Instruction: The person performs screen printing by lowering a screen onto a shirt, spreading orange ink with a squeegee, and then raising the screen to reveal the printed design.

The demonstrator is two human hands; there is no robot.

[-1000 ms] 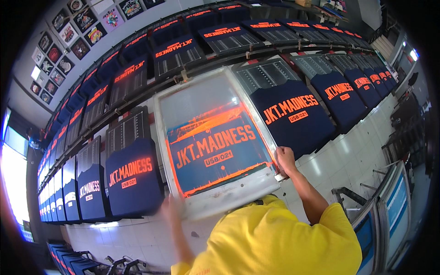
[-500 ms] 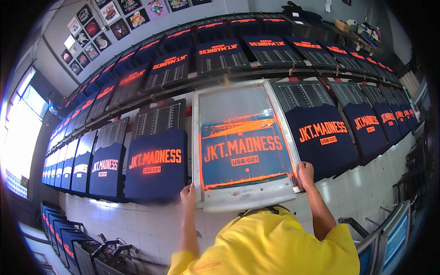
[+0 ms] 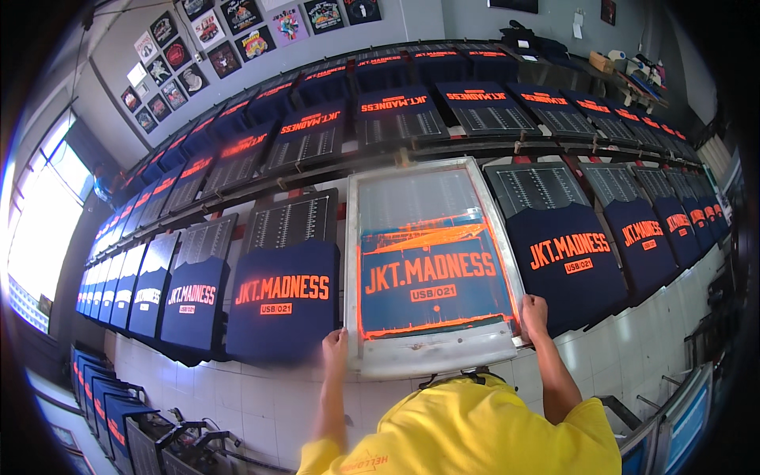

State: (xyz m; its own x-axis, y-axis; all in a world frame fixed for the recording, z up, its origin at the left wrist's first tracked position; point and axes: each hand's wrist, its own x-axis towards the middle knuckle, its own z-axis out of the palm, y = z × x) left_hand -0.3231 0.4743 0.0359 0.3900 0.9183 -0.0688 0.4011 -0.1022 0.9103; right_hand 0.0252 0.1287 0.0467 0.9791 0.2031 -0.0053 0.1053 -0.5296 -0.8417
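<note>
A silver-edged printing screen (image 3: 354,261) lies in front of me over one place in the row of printing boards. Orange ink (image 3: 443,238) is banked across its mesh above the lettering, and more orange lines the mesh's edges. My left hand (image 3: 336,352) is closed on the screen's near left edge, and my right hand (image 3: 535,317) grips the near right edge. What lies beneath the screen is mostly hidden; orange lettering on dark blue shows through the mesh. A navy shirt (image 3: 281,332) with orange print is stretched on the board to the left, another navy shirt (image 3: 566,289) to the right.
A long rail (image 3: 317,171) runs behind the screen, and a second row of shirt-covered boards (image 3: 396,123) stands beyond it. More framed screens (image 3: 685,435) lean at the lower right. Metal arms (image 3: 190,431) stick out at the lower left above the tiled floor (image 3: 237,396).
The whole view has shifted, so the scene sits lower and further right in the picture. Both hands keep their grip on the screen, which has barely moved against the neighbouring boards.
</note>
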